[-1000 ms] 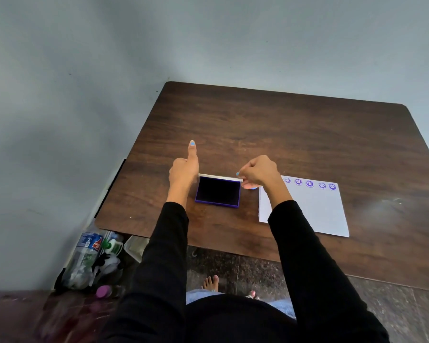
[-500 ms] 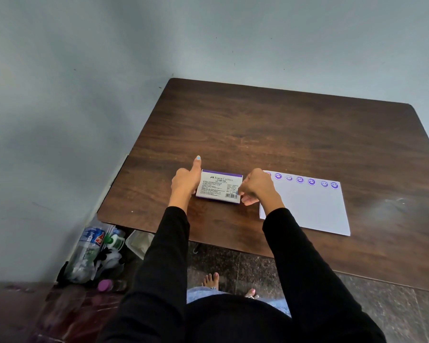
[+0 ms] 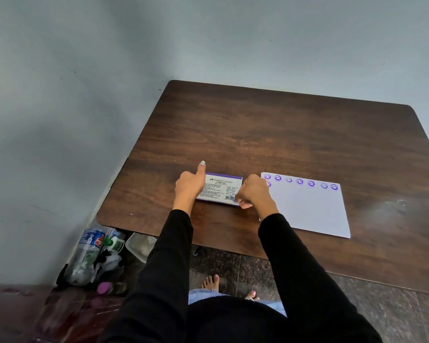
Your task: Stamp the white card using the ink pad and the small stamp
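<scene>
The ink pad (image 3: pixel 221 188) lies closed near the table's front edge, its white printed lid with a purple border facing up. My left hand (image 3: pixel 188 188) rests against the pad's left side with the thumb pointing away from me. My right hand (image 3: pixel 254 191) is curled at the pad's right front corner, fingertips on the lid. The white card (image 3: pixel 310 211) lies flat just right of that hand, with a row of purple smiley prints (image 3: pixel 299 181) along its far edge and one more below at the left. The small stamp is not visible; it could be hidden inside my right fist.
The dark wooden table (image 3: pixel 258 132) stands in a corner against blue-grey walls. On the floor to the left below it are plastic bottles (image 3: pixel 89 253) and a clear container (image 3: pixel 140 246). My bare feet (image 3: pixel 211 282) show under the table edge.
The ink pad's lid, standing open over the dark pad a second ago, has been folded down shut. Both hands have stayed at the pad's two sides.
</scene>
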Demonstrator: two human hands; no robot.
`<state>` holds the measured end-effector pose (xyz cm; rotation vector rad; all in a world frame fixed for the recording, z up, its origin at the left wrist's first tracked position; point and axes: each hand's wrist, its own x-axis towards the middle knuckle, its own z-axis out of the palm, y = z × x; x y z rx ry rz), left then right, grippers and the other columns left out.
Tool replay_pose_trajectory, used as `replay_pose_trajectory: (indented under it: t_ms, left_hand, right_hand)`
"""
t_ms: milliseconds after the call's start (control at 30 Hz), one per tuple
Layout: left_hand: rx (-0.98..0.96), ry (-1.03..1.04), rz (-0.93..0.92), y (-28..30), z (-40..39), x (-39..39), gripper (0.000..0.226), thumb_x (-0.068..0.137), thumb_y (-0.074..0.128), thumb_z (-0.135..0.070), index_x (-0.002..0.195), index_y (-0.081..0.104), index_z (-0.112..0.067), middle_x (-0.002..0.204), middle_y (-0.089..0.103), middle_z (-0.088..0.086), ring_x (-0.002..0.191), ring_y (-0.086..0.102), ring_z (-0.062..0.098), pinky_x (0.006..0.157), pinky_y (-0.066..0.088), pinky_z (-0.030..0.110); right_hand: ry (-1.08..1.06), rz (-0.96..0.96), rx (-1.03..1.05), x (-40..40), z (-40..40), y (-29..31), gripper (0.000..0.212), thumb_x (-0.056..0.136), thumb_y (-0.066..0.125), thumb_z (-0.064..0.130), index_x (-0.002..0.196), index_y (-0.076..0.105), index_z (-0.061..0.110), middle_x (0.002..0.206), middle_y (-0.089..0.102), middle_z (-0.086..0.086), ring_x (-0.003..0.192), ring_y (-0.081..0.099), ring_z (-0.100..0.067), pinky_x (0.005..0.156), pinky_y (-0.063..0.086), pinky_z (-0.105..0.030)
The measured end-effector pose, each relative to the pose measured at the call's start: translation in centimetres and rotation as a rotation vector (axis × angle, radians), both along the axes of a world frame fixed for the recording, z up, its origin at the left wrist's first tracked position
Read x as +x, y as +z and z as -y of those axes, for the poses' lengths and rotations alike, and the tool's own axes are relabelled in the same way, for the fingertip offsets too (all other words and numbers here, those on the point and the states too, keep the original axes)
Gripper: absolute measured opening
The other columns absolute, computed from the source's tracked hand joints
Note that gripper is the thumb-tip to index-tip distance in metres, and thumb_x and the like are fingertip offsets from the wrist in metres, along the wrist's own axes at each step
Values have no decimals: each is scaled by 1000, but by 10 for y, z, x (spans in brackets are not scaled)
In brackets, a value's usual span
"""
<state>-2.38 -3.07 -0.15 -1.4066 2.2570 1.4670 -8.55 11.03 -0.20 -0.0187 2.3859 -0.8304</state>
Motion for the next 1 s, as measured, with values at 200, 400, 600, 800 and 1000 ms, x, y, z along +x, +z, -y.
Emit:
replay_pose_trajectory:
  t_ms: [200,400,600,800,1000]
  left_hand:
    - [-44,-3,5,-4,1,-2,70,89,38,-63,116,57,-1,124,59,16,114,54,34,100,44,43]
    - [-81,-11,5,-5,-3,-1,69,88,38,-63,109,61,-1,119,61,15,113,54,33,92,41,39]
    - [-126,-32,-77,-2,-8,-5,68,89,38,-62,86,61,1,84,63,17,89,58,34,75,40,37]
    - [-156,-40,-104,6,-17,-8,64,89,39,-61,109,59,-3,109,65,11,108,56,31,99,42,46]
    - [-159,-79,-122,8,-27,-10,60,90,42,-58,118,56,-7,118,63,10,112,54,28,101,41,46]
  right_hand:
    - [-20,92,25,-5,-9,10,16,68,74,5,74,60,6,58,71,-8,43,66,-13,44,52,-14]
    - [-114,-218,-3,-26,-29,26,11,69,69,5,79,64,8,69,70,-11,70,68,-20,58,43,-18]
    - [101,-399,-56,-15,-33,8,40,81,58,-4,120,57,3,126,59,-18,117,52,-33,96,42,-37]
    - [93,-361,-37,-8,-32,2,25,82,58,0,102,70,9,113,67,-17,104,60,-32,89,49,-36]
    - [158,-321,-30,-10,-34,7,28,75,59,-4,94,74,9,102,72,-16,93,65,-30,81,54,-35]
